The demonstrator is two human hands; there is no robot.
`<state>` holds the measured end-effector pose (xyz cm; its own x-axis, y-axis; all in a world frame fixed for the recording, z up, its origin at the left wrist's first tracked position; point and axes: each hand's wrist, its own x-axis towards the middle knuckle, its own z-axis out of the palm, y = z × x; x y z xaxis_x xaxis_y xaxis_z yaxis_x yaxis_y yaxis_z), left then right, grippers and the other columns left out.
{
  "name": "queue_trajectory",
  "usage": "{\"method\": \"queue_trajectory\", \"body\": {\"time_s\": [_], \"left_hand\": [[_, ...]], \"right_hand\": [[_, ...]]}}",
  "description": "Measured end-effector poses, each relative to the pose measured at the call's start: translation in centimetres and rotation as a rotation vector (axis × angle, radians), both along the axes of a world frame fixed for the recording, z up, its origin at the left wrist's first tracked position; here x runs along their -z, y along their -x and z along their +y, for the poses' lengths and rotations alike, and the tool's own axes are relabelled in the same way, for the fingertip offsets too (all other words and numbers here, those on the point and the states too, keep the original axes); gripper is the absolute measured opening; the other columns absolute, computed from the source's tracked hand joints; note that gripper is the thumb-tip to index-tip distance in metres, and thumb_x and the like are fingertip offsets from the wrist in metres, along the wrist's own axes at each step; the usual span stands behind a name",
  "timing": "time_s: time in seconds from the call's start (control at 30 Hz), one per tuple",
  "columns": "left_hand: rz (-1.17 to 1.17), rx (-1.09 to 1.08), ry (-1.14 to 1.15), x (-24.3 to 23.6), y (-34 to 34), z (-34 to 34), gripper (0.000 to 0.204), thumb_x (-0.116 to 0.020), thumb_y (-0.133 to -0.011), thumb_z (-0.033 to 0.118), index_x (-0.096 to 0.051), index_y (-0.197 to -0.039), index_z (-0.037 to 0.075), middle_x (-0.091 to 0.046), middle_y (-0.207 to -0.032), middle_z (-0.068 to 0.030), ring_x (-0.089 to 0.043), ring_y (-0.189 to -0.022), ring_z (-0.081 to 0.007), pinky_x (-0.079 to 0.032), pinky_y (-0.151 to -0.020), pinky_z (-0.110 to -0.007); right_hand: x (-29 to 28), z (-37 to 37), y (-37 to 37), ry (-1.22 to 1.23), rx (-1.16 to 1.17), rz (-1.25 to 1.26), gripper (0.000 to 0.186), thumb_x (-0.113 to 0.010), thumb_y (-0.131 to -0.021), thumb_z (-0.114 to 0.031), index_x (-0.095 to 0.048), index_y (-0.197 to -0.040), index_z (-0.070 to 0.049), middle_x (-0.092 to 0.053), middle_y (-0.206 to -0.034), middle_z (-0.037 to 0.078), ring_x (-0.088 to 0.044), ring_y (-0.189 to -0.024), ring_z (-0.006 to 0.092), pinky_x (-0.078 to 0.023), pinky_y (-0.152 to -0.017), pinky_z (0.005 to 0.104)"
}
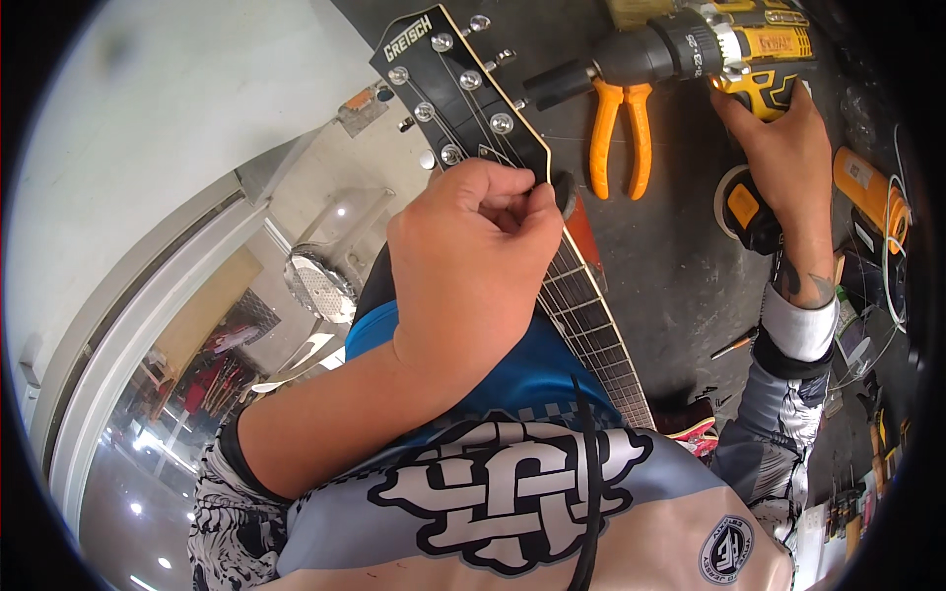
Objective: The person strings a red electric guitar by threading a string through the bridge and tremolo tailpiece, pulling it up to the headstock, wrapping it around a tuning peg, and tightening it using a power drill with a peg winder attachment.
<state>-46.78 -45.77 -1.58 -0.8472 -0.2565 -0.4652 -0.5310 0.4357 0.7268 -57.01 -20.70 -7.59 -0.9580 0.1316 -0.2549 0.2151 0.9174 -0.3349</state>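
My left hand point(473, 256) is closed in a pinch over the upper neck of a black guitar, beside its headstock point(458, 74) with metal tuners; what its fingertips hold, if anything, is hidden. The strings and fretboard point(591, 330) run down behind my wrist toward my body. At upper right, my right hand point(778, 158) grips a yellow and black cordless drill point(769, 49). A black cylindrical attachment point(557, 87) on the drill's nose points left toward the tuners. Orange-handled pliers point(639, 148) lie on the dark bench just below the drill's nose.
The dark bench point(670, 315) holds a black battery point(749, 222), an orange and black device point(867, 192), loose wires and a small screwdriver point(734, 343). More tools lie at far right. A clear plastic chair point(320, 281) and a glass door frame stand at left.
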Motion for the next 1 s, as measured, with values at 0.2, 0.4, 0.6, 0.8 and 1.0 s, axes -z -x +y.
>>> {"method": "queue_trajectory", "body": {"time_s": [0.2,0.4,0.6,0.8,1.0], "left_hand": [[0.003,-0.009,-0.039,-0.1,-0.2,-0.4,0.011,-0.078,-0.090,0.003,-0.072,-0.096,-0.004,-0.073,-0.078,-0.0034,-0.065,-0.067,-0.0039,-0.050,-0.061,-0.019],[0.326,0.396,0.059,0.6,-1.5,-2.5,0.020,-0.081,-0.085,0.004,-0.073,-0.103,0.004,-0.070,-0.092,-0.0056,-0.060,-0.078,-0.0135,-0.050,-0.070,-0.028],[0.606,0.951,0.394,1.2,-2.0,-5.7,0.056,-0.085,-0.077,0.034,-0.072,-0.125,0.010,-0.066,-0.130,-0.0056,-0.058,-0.115,-0.0282,-0.045,-0.094,-0.043],[0.713,1.148,0.484,2.3,-2.3,-7.2,0.062,-0.080,-0.078,0.044,-0.070,-0.134,0.022,-0.062,-0.143,-0.0015,-0.052,-0.135,-0.0292,-0.045,-0.103,-0.045],[0.780,1.222,0.521,2.6,-2.5,-7.3,0.061,-0.081,-0.079,0.043,-0.068,-0.136,0.025,-0.057,-0.148,-0.0049,-0.047,-0.142,-0.0319,-0.041,-0.110,-0.049]], "right_hand": [[-0.2,-0.1,-0.4,-0.020,0.027,0.011,0.059,-0.081,-0.080,-0.042,-0.066,-0.111,0.005,-0.076,-0.101,0.020,-0.075,-0.097,0.0339,-0.056,-0.087,0.0398],[-0.5,-0.3,-0.3,0.018,0.046,0.021,0.059,-0.081,-0.077,-0.041,-0.065,-0.111,0.004,-0.076,-0.101,0.021,-0.075,-0.099,0.0355,-0.056,-0.087,0.0413],[-1.0,0.7,-0.8,0.005,0.072,0.010,0.061,-0.082,-0.077,-0.043,-0.066,-0.113,0.004,-0.076,-0.103,0.020,-0.075,-0.100,0.0347,-0.056,-0.088,0.0402],[-2.0,3.0,-3.9,0.080,0.245,0.105,0.063,-0.086,-0.075,-0.043,-0.066,-0.110,0.005,-0.077,-0.102,0.018,-0.075,-0.097,0.0310,-0.055,-0.088,0.0384],[-4.4,1.3,-9.6,0.426,0.452,0.573,0.050,-0.094,-0.075,-0.024,-0.067,-0.108,0.002,-0.075,-0.103,0.008,-0.070,-0.093,0.0168,-0.053,-0.087,0.0320]]}}
